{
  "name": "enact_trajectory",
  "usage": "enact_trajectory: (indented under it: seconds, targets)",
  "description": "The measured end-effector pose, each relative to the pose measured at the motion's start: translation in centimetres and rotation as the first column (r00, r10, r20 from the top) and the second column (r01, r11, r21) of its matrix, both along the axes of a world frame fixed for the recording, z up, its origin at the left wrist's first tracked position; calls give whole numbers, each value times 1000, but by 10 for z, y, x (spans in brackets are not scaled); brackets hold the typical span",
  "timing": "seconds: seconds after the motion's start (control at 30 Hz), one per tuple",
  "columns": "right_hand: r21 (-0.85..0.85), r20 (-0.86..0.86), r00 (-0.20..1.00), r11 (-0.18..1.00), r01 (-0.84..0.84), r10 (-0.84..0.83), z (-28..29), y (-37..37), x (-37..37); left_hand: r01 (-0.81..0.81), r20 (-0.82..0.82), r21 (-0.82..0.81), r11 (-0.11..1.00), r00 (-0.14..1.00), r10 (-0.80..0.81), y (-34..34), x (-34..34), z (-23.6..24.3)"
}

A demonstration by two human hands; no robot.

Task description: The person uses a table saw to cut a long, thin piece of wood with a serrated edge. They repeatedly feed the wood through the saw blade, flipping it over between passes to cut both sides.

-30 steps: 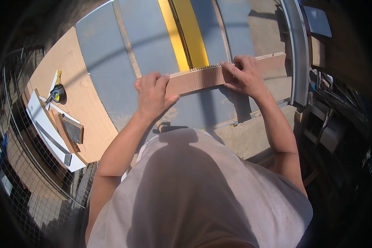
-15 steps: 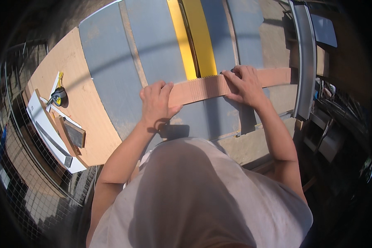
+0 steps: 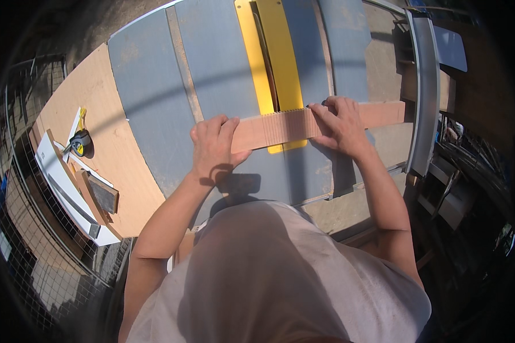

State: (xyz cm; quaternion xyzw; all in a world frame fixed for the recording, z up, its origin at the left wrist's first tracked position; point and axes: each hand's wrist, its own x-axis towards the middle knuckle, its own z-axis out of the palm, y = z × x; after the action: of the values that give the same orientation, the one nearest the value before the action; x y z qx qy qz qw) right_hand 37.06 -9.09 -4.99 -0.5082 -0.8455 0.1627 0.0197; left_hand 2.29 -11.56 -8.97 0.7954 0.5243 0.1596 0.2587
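A long reddish-brown wooden strip lies crosswise over a grey saw table, spanning its yellow insert. Closely spaced parallel lines, like shallow cuts, run across the strip's middle, and its far edge is notched there. My left hand grips the left end, fingers over the top and thumb at the near edge. To the right of the lines, my right hand holds the strip the same way, fingertips at its far edge. A dark slot in the insert runs up to the strip; I cannot make out a blade.
A metal fence rail stands along the table's right side. On the plywood surface at left are a tape measure, a small framed block and white board pieces. Wire mesh stands beyond.
Both hands have slid the strip slightly away from me across the table, and the insert's near end now shows below it. The whole view has shifted a little.
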Motion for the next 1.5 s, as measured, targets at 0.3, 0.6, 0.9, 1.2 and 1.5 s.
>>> enact_trajectory:
  seconds: [0.3,0.6,0.9,1.2,1.5]
  targets:
    - [-36,12,1000,999,4,-3,-2,9,-1,-6,3,29,1000,1000,6,10,-1,1]
    - [-39,23,999,999,33,-32,-3,27,-4,-33,9,39,999,999,32,26,-1,-2]
    - [20,-29,1000,1000,9,-9,-8,54,-4,-41,-47,55,998,998,43,53,-1,1]
    - [26,-36,999,999,20,-19,-11,76,-3,-56,-63,63,996,996,60,74,-1,1]
    - [9,-23,998,998,62,-62,-10,96,-8,-90,-161,7,996,983,90,96,3,13]
